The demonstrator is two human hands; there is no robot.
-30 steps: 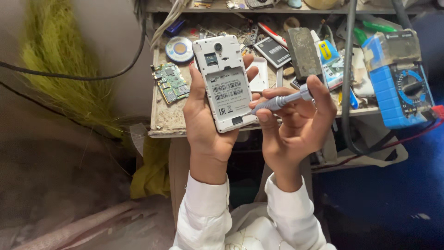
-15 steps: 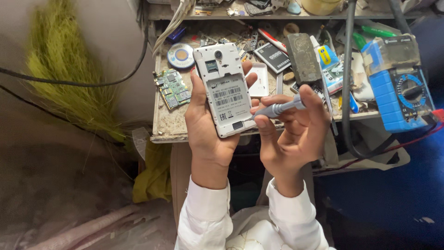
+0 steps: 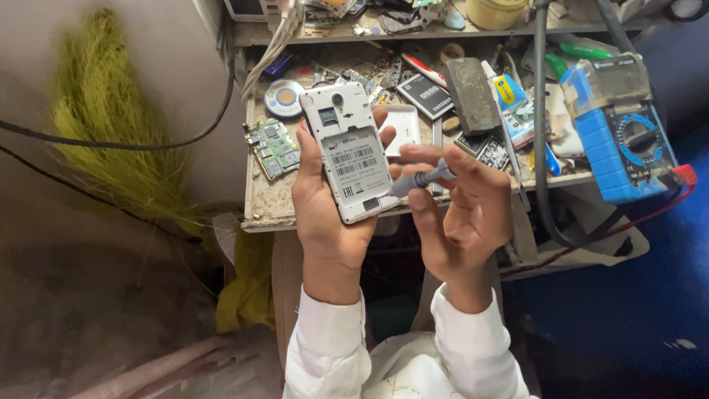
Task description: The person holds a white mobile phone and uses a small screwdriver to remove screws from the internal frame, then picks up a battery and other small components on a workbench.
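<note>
White phone (image 3: 348, 151) with back cover off, battery bay bare, barcode sticker inside, camera lens near top; held upright above the worktop (image 3: 266, 207) edge. Left hand (image 3: 325, 214) wrapped around it, fingers closed on its sides. Right hand (image 3: 461, 214) pinching a grey screwdriver (image 3: 421, 179), tip against the phone's lower right edge. Behind: green circuit board (image 3: 272, 148), round tin (image 3: 284, 96), dark battery (image 3: 426, 96), blue multimeter (image 3: 624, 144), thick black cable (image 3: 540, 133) crossing the clutter.

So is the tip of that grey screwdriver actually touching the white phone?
Touching: the head view shows the screwdriver tip meeting the phone's right edge, with no gap visible.
</note>
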